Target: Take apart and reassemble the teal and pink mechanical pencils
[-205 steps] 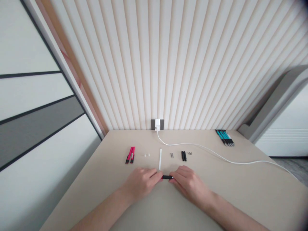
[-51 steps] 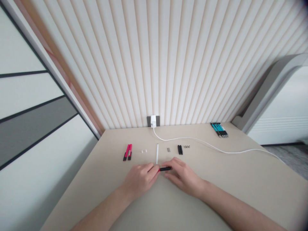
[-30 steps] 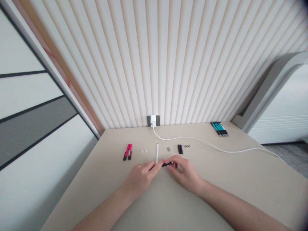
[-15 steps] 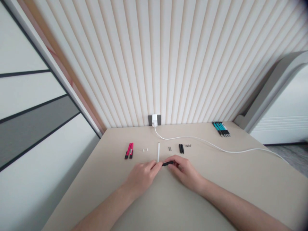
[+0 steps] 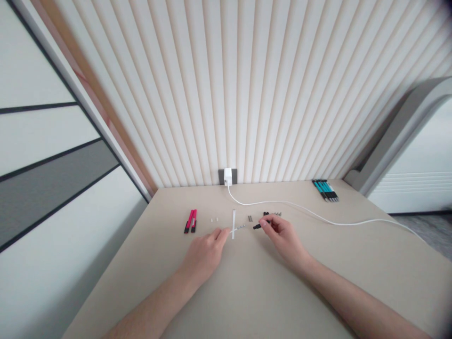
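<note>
My left hand (image 5: 203, 252) pinches a thin white pen refill (image 5: 237, 230), whose tip points right and carries what looks like a small spring. Between the fingertips of my right hand (image 5: 282, 237) is a black pen grip (image 5: 257, 227), its narrower end facing the refill across a small gap. White refills (image 5: 233, 217) lie on the table just beyond my left fingertips. Small springs (image 5: 250, 218) lie to their right. Black grips (image 5: 266, 214) and small metal tips (image 5: 278, 214) are partly hidden behind my right hand.
Two pink pen barrels (image 5: 191, 221) with black ends lie at left, near small white pieces (image 5: 214, 220). Several teal-and-black pens (image 5: 325, 190) lie at the back right. A white cable (image 5: 282, 202) crosses the table (image 5: 226, 292) from a charger (image 5: 228, 176) in the wall.
My hands have moved apart. The black grip has come off the refill and gone right with my right hand, exposing the refill and its tip in my left.
</note>
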`<state>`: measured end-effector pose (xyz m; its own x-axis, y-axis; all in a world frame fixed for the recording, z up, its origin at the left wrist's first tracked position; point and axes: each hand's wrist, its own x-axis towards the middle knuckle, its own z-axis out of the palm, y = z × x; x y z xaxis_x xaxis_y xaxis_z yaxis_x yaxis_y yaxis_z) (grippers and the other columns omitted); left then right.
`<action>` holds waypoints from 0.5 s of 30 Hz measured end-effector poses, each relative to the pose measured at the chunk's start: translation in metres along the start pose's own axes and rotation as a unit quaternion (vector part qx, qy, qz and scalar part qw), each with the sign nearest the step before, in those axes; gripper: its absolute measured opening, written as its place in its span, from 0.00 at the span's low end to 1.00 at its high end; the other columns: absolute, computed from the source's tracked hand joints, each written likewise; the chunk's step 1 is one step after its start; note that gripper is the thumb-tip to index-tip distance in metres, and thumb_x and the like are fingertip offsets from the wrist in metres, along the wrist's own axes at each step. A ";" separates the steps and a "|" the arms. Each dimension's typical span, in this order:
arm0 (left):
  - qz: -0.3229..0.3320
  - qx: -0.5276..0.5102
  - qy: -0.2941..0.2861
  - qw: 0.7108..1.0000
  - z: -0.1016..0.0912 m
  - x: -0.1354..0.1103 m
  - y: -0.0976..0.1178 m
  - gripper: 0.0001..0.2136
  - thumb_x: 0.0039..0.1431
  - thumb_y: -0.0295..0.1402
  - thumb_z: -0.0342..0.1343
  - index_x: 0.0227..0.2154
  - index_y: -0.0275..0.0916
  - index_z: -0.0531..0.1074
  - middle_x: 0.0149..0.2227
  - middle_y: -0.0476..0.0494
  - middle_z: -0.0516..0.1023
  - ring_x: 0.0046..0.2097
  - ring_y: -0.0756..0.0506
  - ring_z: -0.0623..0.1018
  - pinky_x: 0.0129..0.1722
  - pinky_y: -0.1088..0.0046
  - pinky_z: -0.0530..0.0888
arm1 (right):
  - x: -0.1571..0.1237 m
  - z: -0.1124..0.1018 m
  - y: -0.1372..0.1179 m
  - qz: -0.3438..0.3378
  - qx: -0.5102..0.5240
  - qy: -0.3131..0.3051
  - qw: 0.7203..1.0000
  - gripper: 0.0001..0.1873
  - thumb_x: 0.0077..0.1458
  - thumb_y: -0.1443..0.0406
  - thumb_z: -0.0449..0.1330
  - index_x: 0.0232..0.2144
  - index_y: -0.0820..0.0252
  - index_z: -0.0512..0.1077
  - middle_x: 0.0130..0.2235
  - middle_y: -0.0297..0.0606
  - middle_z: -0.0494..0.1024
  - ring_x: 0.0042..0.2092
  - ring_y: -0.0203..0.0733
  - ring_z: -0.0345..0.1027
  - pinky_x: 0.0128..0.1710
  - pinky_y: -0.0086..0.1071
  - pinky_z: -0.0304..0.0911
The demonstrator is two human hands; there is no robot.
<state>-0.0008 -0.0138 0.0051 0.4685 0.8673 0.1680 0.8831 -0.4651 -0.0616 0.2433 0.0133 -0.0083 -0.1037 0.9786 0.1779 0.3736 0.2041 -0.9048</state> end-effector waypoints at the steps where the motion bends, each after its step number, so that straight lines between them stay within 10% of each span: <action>1: -0.005 -0.001 -0.006 1.000 -0.002 0.000 0.001 0.13 0.65 0.23 0.43 0.47 0.42 0.67 0.36 0.47 0.78 0.33 0.45 0.80 0.25 0.72 0.68 | -0.001 0.000 -0.001 -0.002 -0.023 -0.017 1.000 0.17 0.62 0.53 0.53 0.32 0.60 0.74 0.24 0.32 0.68 0.26 0.36 0.59 0.26 0.29 0.54; 8: -0.024 -0.036 -0.022 0.999 -0.015 -0.001 0.007 0.10 0.70 0.32 0.39 0.41 0.42 0.66 0.34 0.48 0.78 0.32 0.45 0.79 0.26 0.72 0.67 | -0.010 0.007 -0.008 -0.120 -0.151 -0.128 0.973 0.09 0.61 0.62 0.56 0.33 0.56 0.75 0.32 0.35 0.75 0.34 0.40 0.68 0.37 0.32 0.62; 15: 0.010 -0.026 -0.039 0.999 -0.015 -0.001 0.007 0.09 0.69 0.32 0.40 0.41 0.42 0.66 0.33 0.49 0.77 0.32 0.45 0.79 0.26 0.72 0.66 | -0.011 0.004 -0.009 -0.158 -0.156 -0.080 0.972 0.10 0.64 0.62 0.54 0.43 0.56 0.73 0.40 0.40 0.75 0.43 0.43 0.68 0.45 0.36 0.65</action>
<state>0.0051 -0.0204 0.0192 0.4876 0.8684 0.0908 0.8725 -0.4885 -0.0127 0.2376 0.0006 -0.0034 -0.3904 0.8543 0.3430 0.5584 0.5160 -0.6496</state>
